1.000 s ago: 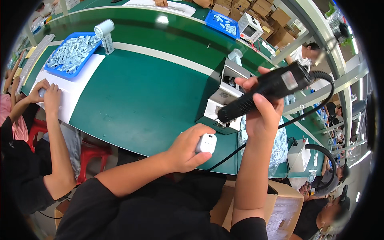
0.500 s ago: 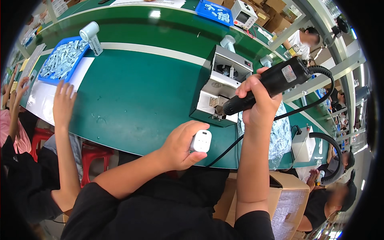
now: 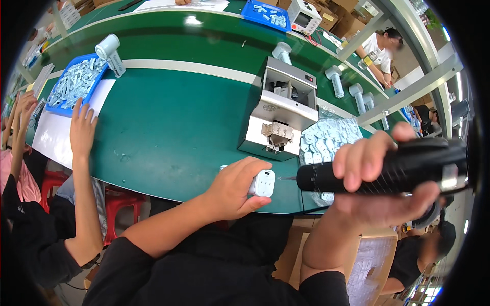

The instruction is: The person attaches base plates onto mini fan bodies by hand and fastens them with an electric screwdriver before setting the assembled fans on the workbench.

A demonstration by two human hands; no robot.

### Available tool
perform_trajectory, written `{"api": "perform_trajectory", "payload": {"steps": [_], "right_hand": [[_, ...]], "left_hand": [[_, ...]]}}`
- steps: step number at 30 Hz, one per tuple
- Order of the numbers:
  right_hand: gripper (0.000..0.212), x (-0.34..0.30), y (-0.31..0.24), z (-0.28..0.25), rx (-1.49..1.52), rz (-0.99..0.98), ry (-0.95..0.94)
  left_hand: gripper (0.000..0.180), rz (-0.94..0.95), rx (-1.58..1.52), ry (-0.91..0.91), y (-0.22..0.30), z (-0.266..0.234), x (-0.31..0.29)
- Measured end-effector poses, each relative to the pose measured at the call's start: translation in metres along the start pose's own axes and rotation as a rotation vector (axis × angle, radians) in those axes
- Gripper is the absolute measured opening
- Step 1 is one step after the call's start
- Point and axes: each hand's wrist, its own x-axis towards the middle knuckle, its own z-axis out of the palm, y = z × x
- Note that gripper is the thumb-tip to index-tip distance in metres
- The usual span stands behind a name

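Observation:
My left hand (image 3: 232, 189) is closed around a small pale plastic housing (image 3: 264, 184), just above the near edge of the green table. Its end face, with a slot and small holes, is turned right; the rest is mostly hidden in my palm. A black electric screwdriver (image 3: 321, 177) is gripped in my right hand (image 3: 370, 205), slightly blurred. Its thin bit points left at the housing's end face, apart from it by a small gap. Beyond both hands stands a metal screw feeder (image 3: 255, 130) with an open top compartment.
Right of the feeder lies a clear bag of pale plastic parts (image 3: 319, 145). A blue tray (image 3: 93, 87) of pale pieces and a handheld fan (image 3: 116, 62) are at the far left, near a co-worker's hand (image 3: 82, 130). An open carton (image 3: 380, 234) stands lower right.
My right hand has brought the screwdriver from the feeder's front down and right, its bit now facing the housing. My left hand has shifted slightly right with the housing.

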Motion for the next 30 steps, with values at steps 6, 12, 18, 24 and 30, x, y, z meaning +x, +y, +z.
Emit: {"api": "perform_trajectory", "payload": {"steps": [6,12,18,24,30], "right_hand": [[0.069,-0.004,-0.003,0.014,-0.001,0.028,0.027],[0.067,-0.007,0.0,0.017,-0.025,-0.004,0.027],[0.068,-0.007,0.006,0.02,-0.029,0.014,0.032],[0.068,0.007,-0.002,0.016,-0.053,-0.09,0.037],[0.048,0.065,0.018,-0.029,-0.27,-0.43,0.332]], "left_hand": [[0.056,-0.027,0.037,-0.035,0.002,0.001,0.0],[0.058,-0.05,0.077,-0.067,0.007,0.0,0.003],[0.06,-0.047,0.058,-0.053,0.003,-0.001,0.0],[0.06,-0.001,0.029,-0.009,0.0,-0.002,0.0],[0.058,0.025,0.017,0.009,0.0,0.0,0.002]]}}
